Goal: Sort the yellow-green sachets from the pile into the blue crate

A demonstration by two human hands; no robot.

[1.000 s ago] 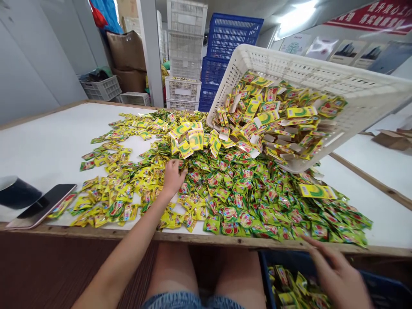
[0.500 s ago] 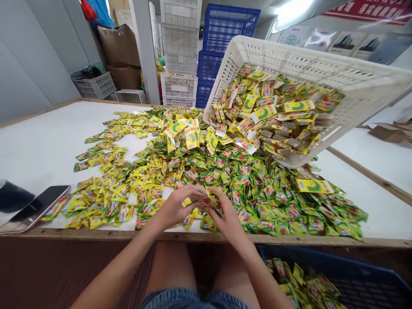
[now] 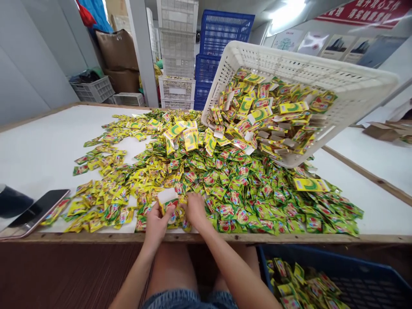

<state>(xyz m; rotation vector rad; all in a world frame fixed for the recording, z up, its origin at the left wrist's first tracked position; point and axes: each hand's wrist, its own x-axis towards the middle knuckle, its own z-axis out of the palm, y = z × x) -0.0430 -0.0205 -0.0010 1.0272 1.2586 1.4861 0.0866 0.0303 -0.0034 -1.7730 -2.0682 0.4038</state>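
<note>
A big pile of small green and yellow sachets [image 3: 231,184] covers the white table [image 3: 41,150]. My left hand [image 3: 156,223] is at the table's near edge, fingers closed round a small stack of sachets [image 3: 167,201] whose white back faces up. My right hand [image 3: 195,209] lies just to the right of it, fingers curled down onto sachets in the pile. A tilted white basket [image 3: 322,81] at the back right spills larger yellow packets [image 3: 264,113] onto the heap.
A phone [image 3: 35,212] and a dark object [image 3: 11,201] lie at the table's left edge. A blue crate [image 3: 363,279] holding sachets stands below the table at my right. Stacked white and blue crates [image 3: 206,47] and cardboard boxes stand behind the table.
Both hands came together at the pile, then drew back toward the near edge and slightly left. My left hand now holds a small stack of sachets.
</note>
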